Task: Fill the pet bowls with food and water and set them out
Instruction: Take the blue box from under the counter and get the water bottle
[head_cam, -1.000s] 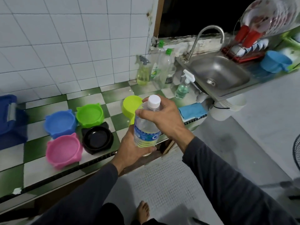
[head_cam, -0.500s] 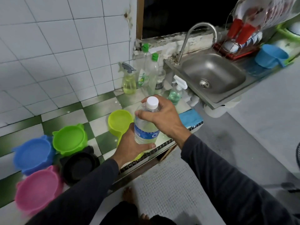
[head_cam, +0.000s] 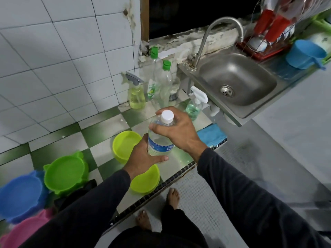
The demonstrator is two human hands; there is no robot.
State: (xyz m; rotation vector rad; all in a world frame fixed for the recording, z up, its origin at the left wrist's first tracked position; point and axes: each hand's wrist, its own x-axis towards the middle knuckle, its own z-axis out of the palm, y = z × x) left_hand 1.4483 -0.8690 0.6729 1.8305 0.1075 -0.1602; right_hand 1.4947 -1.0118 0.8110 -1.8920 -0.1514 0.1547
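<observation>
My left hand (head_cam: 143, 158) grips the water bottle (head_cam: 160, 138) upright over the counter's front edge; my right hand (head_cam: 176, 130) pinches its neck under the white cap (head_cam: 167, 115), probably to uncap. Yellow-green bowls (head_cam: 125, 145) wait just below.

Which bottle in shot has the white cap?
The water bottle with the blue label, held upright between both hands: left hand grips its body, right hand its neck. The two bottles by the wall have green caps; the others are sprayers.
</observation>
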